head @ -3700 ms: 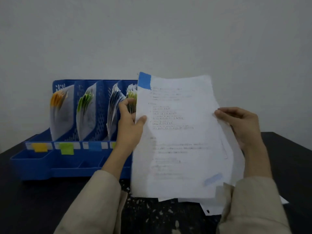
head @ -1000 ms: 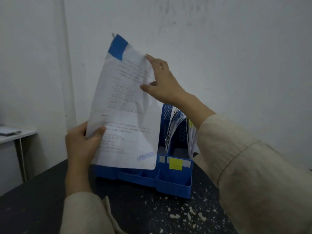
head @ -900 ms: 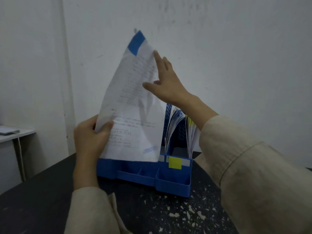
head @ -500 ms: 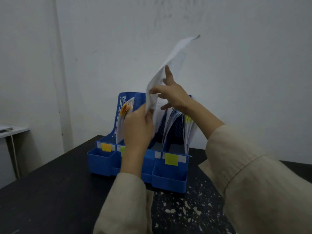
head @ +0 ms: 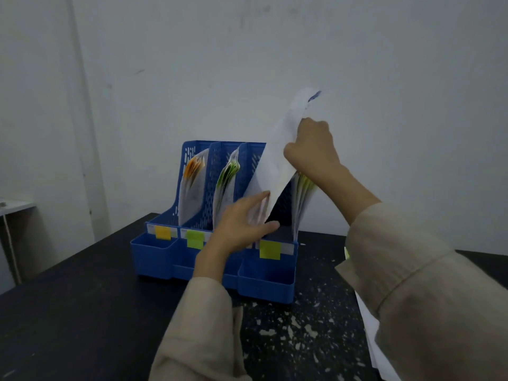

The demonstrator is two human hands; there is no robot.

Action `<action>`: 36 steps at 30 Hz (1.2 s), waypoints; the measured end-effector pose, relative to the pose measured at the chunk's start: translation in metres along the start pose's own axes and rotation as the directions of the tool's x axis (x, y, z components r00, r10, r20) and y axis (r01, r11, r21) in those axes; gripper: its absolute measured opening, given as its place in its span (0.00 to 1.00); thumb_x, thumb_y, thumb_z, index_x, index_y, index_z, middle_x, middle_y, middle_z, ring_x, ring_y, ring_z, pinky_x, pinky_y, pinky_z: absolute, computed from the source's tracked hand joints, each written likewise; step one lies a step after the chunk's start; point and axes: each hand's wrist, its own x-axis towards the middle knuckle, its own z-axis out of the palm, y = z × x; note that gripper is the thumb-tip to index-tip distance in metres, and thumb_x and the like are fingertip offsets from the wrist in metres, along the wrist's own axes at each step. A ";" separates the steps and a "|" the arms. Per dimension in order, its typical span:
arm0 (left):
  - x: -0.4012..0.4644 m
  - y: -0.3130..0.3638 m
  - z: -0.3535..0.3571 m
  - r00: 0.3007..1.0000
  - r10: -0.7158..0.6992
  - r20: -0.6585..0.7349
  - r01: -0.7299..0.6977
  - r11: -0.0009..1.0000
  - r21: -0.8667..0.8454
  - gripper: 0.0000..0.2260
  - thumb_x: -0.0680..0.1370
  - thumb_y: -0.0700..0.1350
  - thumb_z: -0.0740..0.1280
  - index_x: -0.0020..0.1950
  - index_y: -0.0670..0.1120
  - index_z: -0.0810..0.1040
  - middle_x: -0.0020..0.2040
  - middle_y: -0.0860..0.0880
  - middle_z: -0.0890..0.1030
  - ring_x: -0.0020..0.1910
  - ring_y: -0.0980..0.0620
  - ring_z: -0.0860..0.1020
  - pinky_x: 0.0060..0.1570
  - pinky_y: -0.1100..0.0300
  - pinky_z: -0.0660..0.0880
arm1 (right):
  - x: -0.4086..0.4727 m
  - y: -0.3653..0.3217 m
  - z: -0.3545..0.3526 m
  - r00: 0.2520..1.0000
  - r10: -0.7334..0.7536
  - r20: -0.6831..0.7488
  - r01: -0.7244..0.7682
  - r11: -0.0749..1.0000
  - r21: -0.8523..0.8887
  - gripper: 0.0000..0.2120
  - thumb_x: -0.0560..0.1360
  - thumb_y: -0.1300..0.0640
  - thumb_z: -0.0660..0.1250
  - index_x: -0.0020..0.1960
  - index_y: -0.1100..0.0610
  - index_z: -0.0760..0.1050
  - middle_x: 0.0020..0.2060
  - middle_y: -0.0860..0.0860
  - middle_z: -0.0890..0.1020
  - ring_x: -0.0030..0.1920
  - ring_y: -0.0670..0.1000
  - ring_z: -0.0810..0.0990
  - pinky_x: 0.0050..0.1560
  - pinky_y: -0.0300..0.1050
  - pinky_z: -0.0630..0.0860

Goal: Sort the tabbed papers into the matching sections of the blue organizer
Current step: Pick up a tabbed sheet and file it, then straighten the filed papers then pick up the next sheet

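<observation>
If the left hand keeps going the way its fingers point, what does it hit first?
Most likely the sheet held by the right hand; the left hand fingertips are at its lower edge, inside the organizer. Depth is unclear.

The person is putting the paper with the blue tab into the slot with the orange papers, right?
Not quite. In the head view the right hand lowers the paper into the third slot of the organizer, between the green papers and the yellow-green ones. The orange papers sit in the far-left slot.
</observation>
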 end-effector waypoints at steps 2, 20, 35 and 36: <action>-0.003 -0.008 -0.014 0.994 -0.032 -0.104 0.032 0.999 -0.009 0.19 0.72 0.51 0.71 0.63 0.53 0.76 0.61 0.50 0.71 0.60 0.52 0.70 0.60 0.56 0.68 | 0.000 0.000 0.006 1.000 -0.024 -0.020 0.023 0.998 -0.067 0.11 0.71 0.71 0.56 0.36 0.57 0.62 0.32 0.50 0.63 0.30 0.47 0.61 0.30 0.40 0.59; -0.015 -0.056 -0.030 0.930 -0.247 -0.271 0.279 0.956 0.087 0.26 0.73 0.57 0.62 0.71 0.55 0.68 0.66 0.45 0.71 0.65 0.43 0.68 0.64 0.42 0.67 | -0.015 0.012 0.059 0.750 -0.657 0.079 0.353 0.297 -0.887 0.22 0.69 0.65 0.63 0.62 0.53 0.73 0.64 0.55 0.74 0.70 0.58 0.67 0.66 0.68 0.64; -0.017 -0.057 -0.033 0.934 -0.203 -0.296 0.231 0.971 0.063 0.15 0.78 0.45 0.65 0.65 0.51 0.75 0.56 0.44 0.76 0.55 0.46 0.74 0.55 0.51 0.73 | -0.041 -0.008 0.084 0.667 -0.034 0.745 0.744 -0.031 -0.667 0.19 0.81 0.50 0.57 0.71 0.52 0.66 0.70 0.52 0.68 0.70 0.57 0.63 0.70 0.64 0.51; -0.017 -0.057 -0.033 0.935 -0.200 -0.293 0.225 0.973 0.056 0.15 0.78 0.45 0.65 0.65 0.51 0.75 0.56 0.45 0.76 0.55 0.47 0.73 0.54 0.53 0.73 | -0.040 -0.011 0.083 0.679 -0.035 0.734 0.733 -0.021 -0.679 0.18 0.81 0.51 0.56 0.70 0.52 0.67 0.68 0.52 0.70 0.68 0.57 0.65 0.69 0.62 0.54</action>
